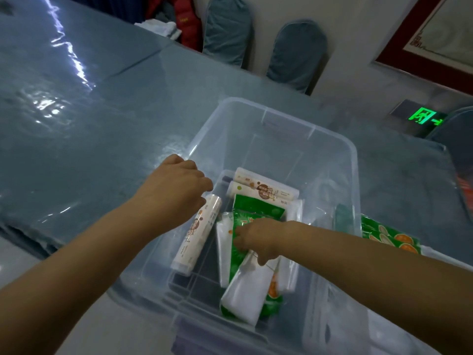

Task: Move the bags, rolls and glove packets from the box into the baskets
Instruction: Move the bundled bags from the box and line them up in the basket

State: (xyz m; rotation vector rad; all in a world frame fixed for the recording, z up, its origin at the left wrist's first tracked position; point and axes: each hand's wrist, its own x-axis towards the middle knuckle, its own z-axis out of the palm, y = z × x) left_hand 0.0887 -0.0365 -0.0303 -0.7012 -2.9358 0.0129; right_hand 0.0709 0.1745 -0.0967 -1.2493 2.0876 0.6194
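Clear plastic box (340,160) on a blue-grey covered table (102,124), centre of the scene, open at the top

Inside, left: one white roll (197,234) with brown print, lying slanted from near to far. Left hand (176,185) curled over its far end, fingers bent round the roll; exact grip partly hidden by the knuckles

Inside, far: two more white rolls (263,187) side by side, lying across the box

Inside, centre: green glove packet (256,210), a white bag (224,252) against its left edge, further white and green packets (245,290) heaped toward the near wall. Right hand (258,239) down in the heap, fingers bent and pinching the top of a packet; which packet exactly, cannot tell

Outside the box, right: green packets with orange rounds (391,237), lying in a pale container whose form is unclear

Far side of the table: two blue-covered chair backs (297,52), red garment (186,19) far left of them. Far right: lit green exit sign (422,116) low on the wall, dark-red framed picture (435,29) above it
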